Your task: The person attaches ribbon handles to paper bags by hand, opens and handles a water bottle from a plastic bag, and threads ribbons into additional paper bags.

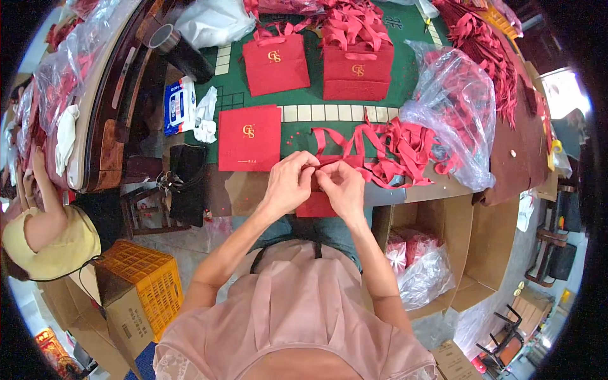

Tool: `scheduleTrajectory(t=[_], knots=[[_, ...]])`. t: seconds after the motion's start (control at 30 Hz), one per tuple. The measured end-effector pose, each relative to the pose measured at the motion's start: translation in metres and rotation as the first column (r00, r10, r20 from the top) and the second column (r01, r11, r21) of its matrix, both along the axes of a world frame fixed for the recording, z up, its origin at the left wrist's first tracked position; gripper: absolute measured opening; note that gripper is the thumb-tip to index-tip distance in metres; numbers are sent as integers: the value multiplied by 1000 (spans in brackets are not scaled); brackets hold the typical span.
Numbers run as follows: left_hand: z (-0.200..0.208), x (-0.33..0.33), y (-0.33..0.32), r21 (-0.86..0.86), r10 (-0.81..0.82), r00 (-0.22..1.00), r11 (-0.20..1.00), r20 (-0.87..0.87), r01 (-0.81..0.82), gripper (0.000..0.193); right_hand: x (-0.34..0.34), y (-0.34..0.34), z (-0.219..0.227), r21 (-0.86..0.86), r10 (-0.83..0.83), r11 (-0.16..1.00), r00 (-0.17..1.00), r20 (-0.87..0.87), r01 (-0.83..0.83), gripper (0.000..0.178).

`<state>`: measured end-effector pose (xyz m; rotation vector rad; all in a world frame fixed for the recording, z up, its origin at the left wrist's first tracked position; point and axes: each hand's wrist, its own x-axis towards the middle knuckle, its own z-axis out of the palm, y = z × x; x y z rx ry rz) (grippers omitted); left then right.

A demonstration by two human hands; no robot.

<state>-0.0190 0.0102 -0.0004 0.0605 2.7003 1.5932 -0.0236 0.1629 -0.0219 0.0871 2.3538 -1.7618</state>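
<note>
My left hand (289, 183) and my right hand (342, 189) meet at the table's near edge, thumbs and fingers pinched at the top edge of a red paper gift bag (316, 206). Part of the bag hangs below my fingers, over the edge. Whether a ribbon end is also pinched there is too small to tell. Just beyond my right hand, a tangle of red ribbons (405, 149) lies loose. To the left of my hands is a flat red gift bag (249, 138) with a gold emblem.
Farther back stand a red bag with ribbon handles (277, 65) and another heaped with ribbons (356, 75). A clear plastic bag of red ribbons (453, 114) sits at right. At left are a dark tumbler (182, 54) and wipes pack (180, 106). Beside an orange crate (149, 278) sits another person (50, 240).
</note>
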Motion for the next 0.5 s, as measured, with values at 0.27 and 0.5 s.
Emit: scheduleTrajectory(t=[0.27, 0.5], knots=[[-5, 4, 4, -79, -16, 990, 997, -143, 4, 12, 8, -10, 0, 327, 107, 945, 907, -408, 35, 6], [-7, 2, 0, 7, -9, 997, 1000, -74, 9, 10, 5, -10, 4, 77, 24, 997, 991, -135, -14, 13]])
